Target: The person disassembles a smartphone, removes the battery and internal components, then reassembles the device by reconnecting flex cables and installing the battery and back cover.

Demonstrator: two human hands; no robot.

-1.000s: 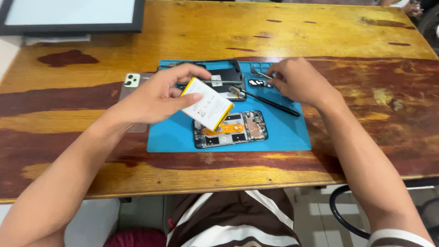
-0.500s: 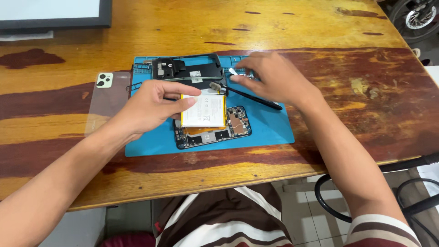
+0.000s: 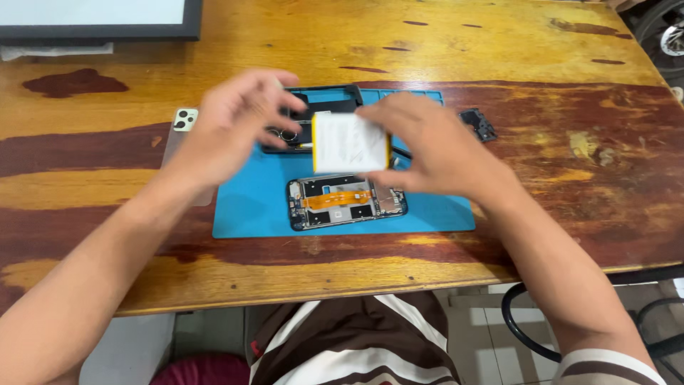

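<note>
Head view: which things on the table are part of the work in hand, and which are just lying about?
In use:
- white battery, held in the right hand
- left hand, raised beside it
- opened phone with orange ribbon
- blue mat
- black back cover

Lying about:
- clear phone case, left of the mat
- small black part, right of the mat
- dark frame, far left corner

Single head-worn view, looking steeply down, close over wooden table (image 3: 499, 43), facing its far edge

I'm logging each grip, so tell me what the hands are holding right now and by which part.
The right hand holds a flat white battery by its right edge, above the opened phone. The left hand looks empty beside it.
</note>
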